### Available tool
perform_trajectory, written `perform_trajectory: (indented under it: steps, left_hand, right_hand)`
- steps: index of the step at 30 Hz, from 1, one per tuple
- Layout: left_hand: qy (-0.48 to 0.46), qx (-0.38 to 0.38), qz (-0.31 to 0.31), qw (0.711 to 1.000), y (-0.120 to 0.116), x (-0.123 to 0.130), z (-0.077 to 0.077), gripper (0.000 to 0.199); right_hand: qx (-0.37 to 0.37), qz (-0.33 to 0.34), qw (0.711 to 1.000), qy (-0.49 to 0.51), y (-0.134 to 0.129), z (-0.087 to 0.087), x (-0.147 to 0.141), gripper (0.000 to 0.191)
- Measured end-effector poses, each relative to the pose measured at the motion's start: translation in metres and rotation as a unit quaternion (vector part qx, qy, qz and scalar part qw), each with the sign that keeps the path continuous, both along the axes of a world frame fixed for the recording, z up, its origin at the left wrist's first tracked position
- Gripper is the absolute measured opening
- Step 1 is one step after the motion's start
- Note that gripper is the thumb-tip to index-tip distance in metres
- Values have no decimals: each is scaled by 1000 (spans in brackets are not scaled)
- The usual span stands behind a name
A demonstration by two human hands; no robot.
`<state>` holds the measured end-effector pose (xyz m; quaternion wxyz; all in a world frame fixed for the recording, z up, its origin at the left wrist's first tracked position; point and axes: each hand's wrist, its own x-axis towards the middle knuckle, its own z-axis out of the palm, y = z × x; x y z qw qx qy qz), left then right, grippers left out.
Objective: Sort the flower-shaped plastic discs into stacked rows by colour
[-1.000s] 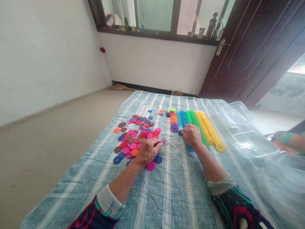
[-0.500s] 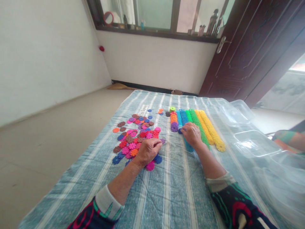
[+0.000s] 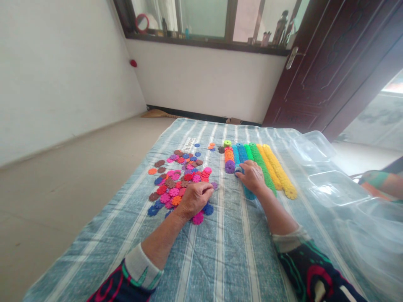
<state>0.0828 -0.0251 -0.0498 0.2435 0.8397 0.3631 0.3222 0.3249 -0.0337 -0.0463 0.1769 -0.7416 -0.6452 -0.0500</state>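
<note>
My left hand (image 3: 195, 199) is closed, resting over the right side of a loose pile of flower-shaped plastic discs (image 3: 174, 192) in pink, red, brown, blue and orange. A purple disc (image 3: 214, 185) shows at its fingertips; whether the fingers grip it is unclear. My right hand (image 3: 252, 177) pinches a blue disc (image 3: 238, 173) at the near end of the light-blue row (image 3: 236, 155). Beside that row lies a short orange row (image 3: 229, 154) with a purple disc (image 3: 229, 167) at its near end. My right hand partly covers the darker blue row (image 3: 242, 152).
Green (image 3: 261, 163) and yellow rows (image 3: 280, 170) lie to the right. Clear plastic boxes (image 3: 338, 188) stand along the right side of the striped cloth (image 3: 220, 260). A few loose discs (image 3: 212, 146) lie at the far side. Another person's arm (image 3: 384, 186) shows at the right edge.
The fingers of my right hand have shifted slightly at the near end of the light-blue row. My left hand stays in place over the pile.
</note>
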Motion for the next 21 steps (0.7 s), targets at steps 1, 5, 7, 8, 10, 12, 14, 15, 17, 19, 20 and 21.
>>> perform_trajectory:
  steps: [1,5,7,8,10,12,14,15,17,19,20,21]
  left_hand:
    - [1,0,1,1000,0,0,0,20]
    - [2,0,3,1000,1,0,0,19]
    - [1,0,1,1000,1,0,0,20]
    - [0,0,-1,1000,1,0,0,20]
    - [-2,-2,-4,1000,1,0,0,21]
    - [-4,-4,-3,1000,0,1,1,20]
    - [-4,-5,0,1000,-1,1,1,19]
    - [-4,-5,1,1000,-2,1,1,20]
    - [-4,-2,3,1000,-4,1,1,21]
    - [-4,3,3,1000,-6,2,0,22]
    - [-3,5,1,1000,-7,2,0,23]
    - [-2,8,2,1000,-8,2,-1,24]
  right_hand:
    - [-1,1,1000,-3,0,0,0,22]
    - [-2,1,1000,-1,0,-3,-1,21]
    - [2,2,1000,4,-1,-3,-1,20]
    - [5,2,1000,5,-1,-3,-1,19]
    - [9,2,1000,4,-1,-3,-2,19]
    - [6,3,1000,-1,-1,-3,-3,19]
    - [-1,5,1000,-9,-2,-2,-3,20]
    - [-3,5,1000,-13,-2,-2,-3,20]
    - [-4,5,1000,-19,-3,-4,-3,20]
    - [2,8,1000,-22,-4,-7,-2,20]
    - [6,11,1000,-24,-4,-9,-1,20]
    - [11,14,1000,-25,-4,-11,0,21]
